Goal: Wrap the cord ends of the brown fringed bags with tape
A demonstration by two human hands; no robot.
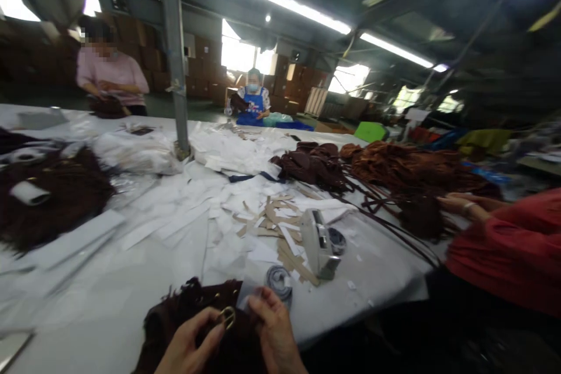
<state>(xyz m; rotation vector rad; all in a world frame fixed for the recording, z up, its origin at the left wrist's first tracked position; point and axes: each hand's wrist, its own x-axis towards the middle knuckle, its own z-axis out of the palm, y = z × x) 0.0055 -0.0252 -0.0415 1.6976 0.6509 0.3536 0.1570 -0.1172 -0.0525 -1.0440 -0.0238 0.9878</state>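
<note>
A dark brown leather item with fringe and gold studs (175, 318), probably a bag, lies at the table's near edge in front of me. My left hand (197, 336) pinches a gold buckle (228, 318) between thumb and fingers, just over the leather. Close beside it, my right hand (274, 327) grips a small pale grey sheet (248, 290), paper or thin plastic, by its edge. Behind the right hand sits a coil of grey tape (279, 282). How the buckle joins the leather is hidden.
A grey tape dispenser (319, 245) stands beyond the coil, near beige paper strips (280, 216). Brown fringed pieces (52, 198) lie left; brown bags (311, 163) lie right. A metal post (174, 58) rises from the table. A person in red (512, 245) works at right, two others opposite.
</note>
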